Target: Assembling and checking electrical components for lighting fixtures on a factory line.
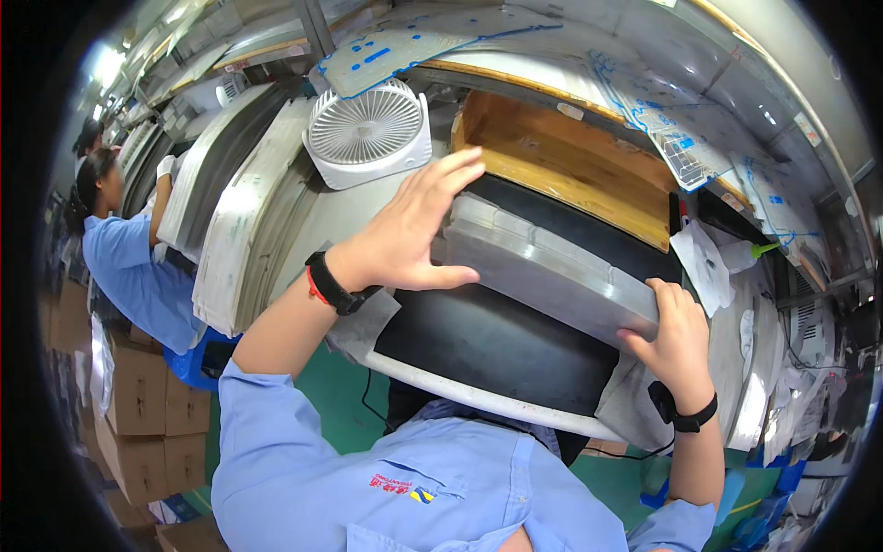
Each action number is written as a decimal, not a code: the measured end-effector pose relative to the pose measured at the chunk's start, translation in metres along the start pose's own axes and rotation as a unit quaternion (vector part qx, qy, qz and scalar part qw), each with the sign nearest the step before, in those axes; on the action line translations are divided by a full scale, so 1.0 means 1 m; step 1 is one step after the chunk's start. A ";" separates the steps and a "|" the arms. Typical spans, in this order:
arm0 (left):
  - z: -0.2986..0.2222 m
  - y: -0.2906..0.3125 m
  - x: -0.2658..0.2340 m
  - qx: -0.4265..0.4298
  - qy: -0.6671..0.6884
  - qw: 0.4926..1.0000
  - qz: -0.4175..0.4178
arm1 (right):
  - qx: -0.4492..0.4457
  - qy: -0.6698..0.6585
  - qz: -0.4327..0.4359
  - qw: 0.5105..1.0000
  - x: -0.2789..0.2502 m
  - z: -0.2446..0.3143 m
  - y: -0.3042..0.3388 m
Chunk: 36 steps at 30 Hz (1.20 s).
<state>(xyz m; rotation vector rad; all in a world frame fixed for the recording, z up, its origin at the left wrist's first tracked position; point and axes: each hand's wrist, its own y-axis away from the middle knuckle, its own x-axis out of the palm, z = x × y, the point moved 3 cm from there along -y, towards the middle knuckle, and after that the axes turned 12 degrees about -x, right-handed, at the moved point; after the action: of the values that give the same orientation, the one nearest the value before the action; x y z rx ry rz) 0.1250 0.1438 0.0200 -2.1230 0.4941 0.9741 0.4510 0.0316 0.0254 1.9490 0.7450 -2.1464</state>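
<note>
A long, thick stack of silvery-grey sheets (552, 271) stands on a black mat (501, 345), in front of me. My right hand (679, 342) grips its right end, with fingers over the top and thumb on the near face. At the left end, my left hand (409, 225) is open, its fingers stretched up and its thumb pointing right along the near face. Whether the left palm touches the stack, I cannot tell. Both wrists wear black bands.
Behind the mat lies an open wooden box (566, 175). A white fan (368, 133) stands back left, beside tall stacks of sheets (248, 221). A bottle with a green tip (740, 255) and a white cloth (704, 267) lie at right. A co-worker (138, 258) sits far left.
</note>
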 end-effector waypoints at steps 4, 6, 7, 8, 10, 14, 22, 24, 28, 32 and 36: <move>-0.017 -0.012 0.016 -0.005 -0.136 0.989 0.052 | 0.013 0.006 0.005 1.000 0.001 0.002 0.001; -0.010 -0.013 0.018 -0.049 -0.094 0.989 0.101 | 0.014 0.011 0.009 1.000 -0.003 0.003 0.003; -0.005 -0.014 0.021 -0.092 -0.054 0.982 0.153 | 0.010 0.001 0.014 1.000 -0.004 0.005 0.003; -0.005 -0.012 0.020 -0.068 -0.041 0.989 0.127 | 0.006 -0.009 0.018 1.000 -0.005 0.006 0.003; 0.000 -0.011 0.024 -0.057 -0.025 0.990 0.123 | 0.011 0.016 0.016 1.000 -0.009 -0.002 0.008; 0.012 -0.010 0.022 0.004 0.045 0.996 0.082 | 0.023 -0.008 -0.001 1.000 -0.007 -0.016 0.018; 0.049 0.007 0.037 -0.107 0.162 0.973 0.129 | 0.012 0.010 -0.026 1.000 0.002 -0.021 0.020; 0.050 0.009 0.040 -0.098 0.191 0.971 0.105 | -0.007 0.015 -0.046 0.999 0.005 -0.025 0.022; 0.047 0.008 0.036 -0.092 0.180 0.975 0.096 | -0.033 0.021 -0.061 0.997 0.000 -0.024 0.022; 0.039 -0.001 0.018 -0.176 0.221 0.950 0.132 | 0.053 -0.102 0.024 0.993 -0.026 -0.020 0.014; 0.045 -0.019 0.010 -0.334 0.353 0.842 0.234 | 0.192 -0.332 0.194 0.903 -0.028 -0.026 0.015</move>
<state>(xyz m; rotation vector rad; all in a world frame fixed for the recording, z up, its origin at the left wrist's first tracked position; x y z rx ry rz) 0.1211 0.1899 0.0017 -3.0994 1.2250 0.6060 0.4843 0.0244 0.0482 1.1718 -0.1815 -2.5513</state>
